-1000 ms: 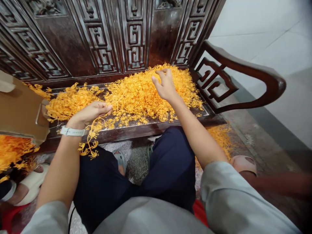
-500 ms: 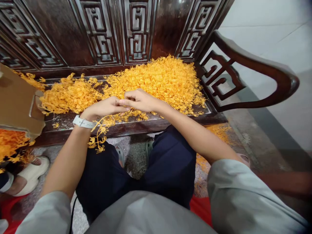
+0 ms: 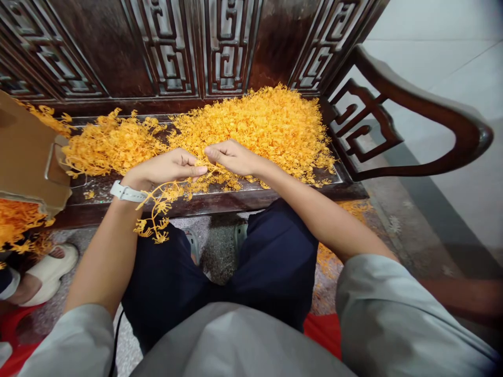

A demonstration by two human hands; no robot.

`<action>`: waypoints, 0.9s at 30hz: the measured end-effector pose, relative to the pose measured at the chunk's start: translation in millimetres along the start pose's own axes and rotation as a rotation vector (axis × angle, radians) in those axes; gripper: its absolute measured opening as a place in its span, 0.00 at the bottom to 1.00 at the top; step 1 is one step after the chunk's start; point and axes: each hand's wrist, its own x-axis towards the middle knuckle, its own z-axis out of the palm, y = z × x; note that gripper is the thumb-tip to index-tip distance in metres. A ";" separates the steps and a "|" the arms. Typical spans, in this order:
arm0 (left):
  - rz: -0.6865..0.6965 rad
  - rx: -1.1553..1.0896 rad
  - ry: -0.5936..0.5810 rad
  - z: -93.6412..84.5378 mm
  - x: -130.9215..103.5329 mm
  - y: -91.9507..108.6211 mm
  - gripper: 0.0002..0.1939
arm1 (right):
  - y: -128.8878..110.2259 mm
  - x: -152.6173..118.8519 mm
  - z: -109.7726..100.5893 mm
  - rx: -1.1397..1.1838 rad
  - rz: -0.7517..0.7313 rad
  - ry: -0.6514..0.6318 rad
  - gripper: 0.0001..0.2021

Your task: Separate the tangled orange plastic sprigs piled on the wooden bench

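Two hands hover at a dark wooden bench [image 3: 220, 202]. The left hand [image 3: 171, 165] pinches a yellow sprig [image 3: 160, 206] dangling above the left knee [image 3: 157, 262]; the right hand [image 3: 233, 158] curls just beside, its grip unclear, near a yellow pile [image 3: 271, 120].

Your yellow strand [image 3: 160, 204], branched and spidery-tipped, droops in a bend from your left hand [image 3: 168, 166], while a large heap [image 3: 275, 125] and a smaller heap [image 3: 113, 144] of matching pieces lie tangled on the bench [image 3: 236, 201].
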 end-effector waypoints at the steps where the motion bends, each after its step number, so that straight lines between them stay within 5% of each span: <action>1: -0.005 0.004 0.007 -1.0 -1.0 -1.0 0.32 | -0.6 -0.5 0.5 0.013 0.010 0.004 0.41; 7: 0.014 0.041 -0.017 -5.8 -3.9 -10.0 0.28 | -6.5 -0.1 0.9 -0.047 -0.002 0.048 0.42; 12: -0.010 0.054 0.058 -13.8 -11.3 -18.0 0.27 | 2.2 2.4 1.3 -0.007 0.032 0.228 0.40; 19: 0.031 0.139 -0.006 -8.1 -4.4 -13.2 0.28 | 11.0 7.9 1.4 0.036 0.073 0.377 0.39; 24: 0.007 0.154 -0.143 -17.9 -22.6 -15.8 0.28 | 32.3 -3.8 -36.0 0.031 0.129 0.528 0.39; 27: -0.046 0.136 -0.062 -34.7 -43.8 -31.8 0.25 | 55.8 -28.5 -67.0 0.049 0.167 0.686 0.39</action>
